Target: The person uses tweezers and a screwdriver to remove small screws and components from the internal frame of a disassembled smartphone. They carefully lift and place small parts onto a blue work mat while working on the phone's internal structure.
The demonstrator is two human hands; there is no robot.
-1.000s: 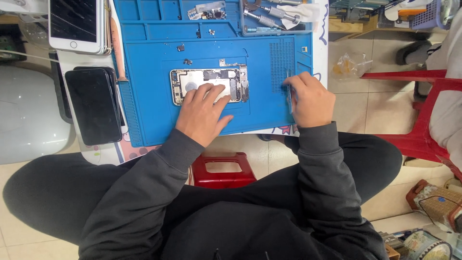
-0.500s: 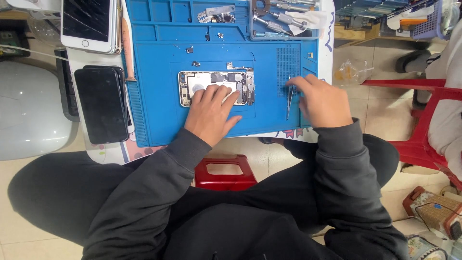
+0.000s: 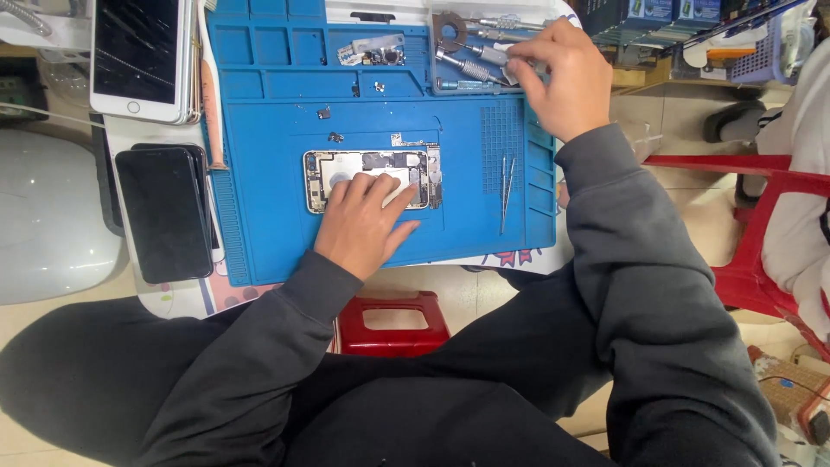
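An opened phone (image 3: 346,164) with bare circuit parts lies in the middle of the blue work mat (image 3: 259,207). My left hand (image 3: 363,225) rests flat on its right half and holds it down. My right hand (image 3: 562,73) is at the tool tray at the mat's far right corner, fingers pinched on a silver screwdriver (image 3: 488,56) among several other tools. A pair of tweezers (image 3: 505,192) lies loose on the mat to the right of the phone, with no hand on it.
A white phone (image 3: 138,56) and a black phone (image 3: 164,212) lie left of the mat. Small screws and a circuit piece (image 3: 372,52) sit in the mat's upper trays. A red stool (image 3: 393,324) stands below, and a red chair (image 3: 761,225) at the right.
My right hand let go of the tweezers, which now lie on the mat, and moved up to the tool tray. My left hand stayed on the phone.
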